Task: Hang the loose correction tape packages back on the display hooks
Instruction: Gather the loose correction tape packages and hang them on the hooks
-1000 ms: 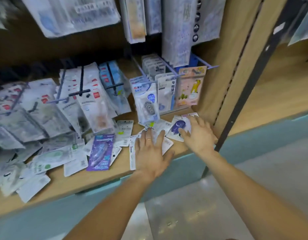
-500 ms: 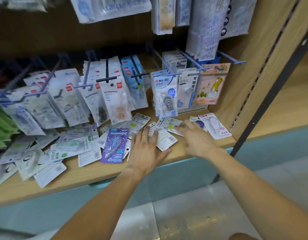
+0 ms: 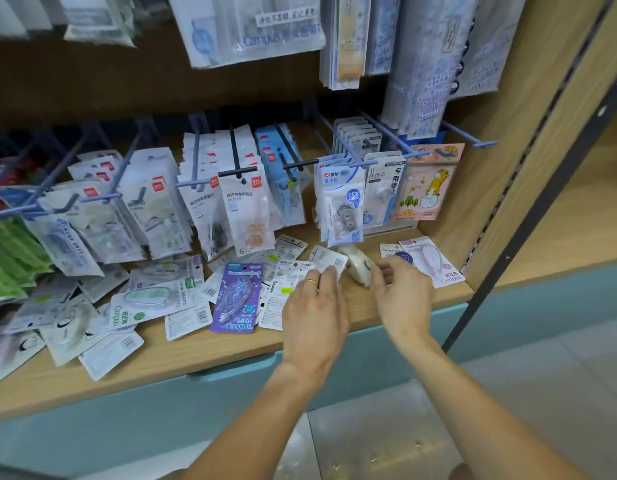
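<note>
Loose correction tape packages lie scattered on the wooden shelf. Among them are a purple Campus pack, a green Campus pack and a pink pack at the far right. My left hand lies over face-down white packs, fingertips on one card. My right hand pinches the edge of a white, blister-side-up pack lifted off the shelf. Blue display hooks above carry hanging packs; the rightmost hook is bare at its tip.
Green packs hang at the far left. Larger stationery packs hang from the row above. A wooden side panel bounds the shelf on the right, with a dark upright post beside it. Grey floor tiles lie below.
The view has swung right and closer. My right hand left the flat packs and picked up the edge of a white pack; my left hand shifted slightly toward the right.
</note>
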`<move>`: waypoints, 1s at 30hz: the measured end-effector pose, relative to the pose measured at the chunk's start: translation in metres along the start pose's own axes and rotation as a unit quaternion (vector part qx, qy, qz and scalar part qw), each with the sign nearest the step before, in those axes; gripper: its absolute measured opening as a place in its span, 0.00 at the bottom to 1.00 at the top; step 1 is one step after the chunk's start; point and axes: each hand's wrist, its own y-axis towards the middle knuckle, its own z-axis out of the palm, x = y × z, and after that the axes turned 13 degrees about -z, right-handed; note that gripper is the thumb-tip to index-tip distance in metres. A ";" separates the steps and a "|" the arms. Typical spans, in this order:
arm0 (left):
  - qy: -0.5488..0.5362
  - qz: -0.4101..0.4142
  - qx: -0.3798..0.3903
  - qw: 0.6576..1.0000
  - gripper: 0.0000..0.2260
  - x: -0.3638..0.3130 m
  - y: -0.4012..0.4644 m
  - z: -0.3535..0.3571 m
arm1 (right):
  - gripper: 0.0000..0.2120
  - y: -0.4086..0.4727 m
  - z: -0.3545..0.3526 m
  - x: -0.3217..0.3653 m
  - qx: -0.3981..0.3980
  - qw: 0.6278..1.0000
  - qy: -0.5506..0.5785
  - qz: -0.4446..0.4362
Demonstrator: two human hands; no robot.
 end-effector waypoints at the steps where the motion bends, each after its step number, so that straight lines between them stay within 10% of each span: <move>1: -0.029 -0.039 0.014 0.999 0.12 -0.005 -0.004 -0.004 | 0.06 0.002 -0.001 -0.002 -0.006 1.000 0.008 0.021; 10: -0.199 -0.371 0.128 0.898 0.25 -0.024 -0.008 -0.005 | 0.02 0.015 -0.008 -0.031 -0.012 0.925 0.193 0.329; 18: -0.065 -0.228 0.178 0.955 0.20 -0.003 -0.016 -0.020 | 0.11 -0.036 -0.023 0.012 -0.031 0.998 0.053 0.021; 23: 0.065 -0.118 0.028 0.990 0.21 0.088 -0.015 -0.039 | 0.27 -0.075 0.027 0.059 0.173 0.961 0.059 -0.208; 30: 0.065 -0.145 0.104 0.982 0.25 0.113 -0.003 -0.060 | 0.19 -0.068 0.060 0.082 0.108 0.962 -0.118 -0.221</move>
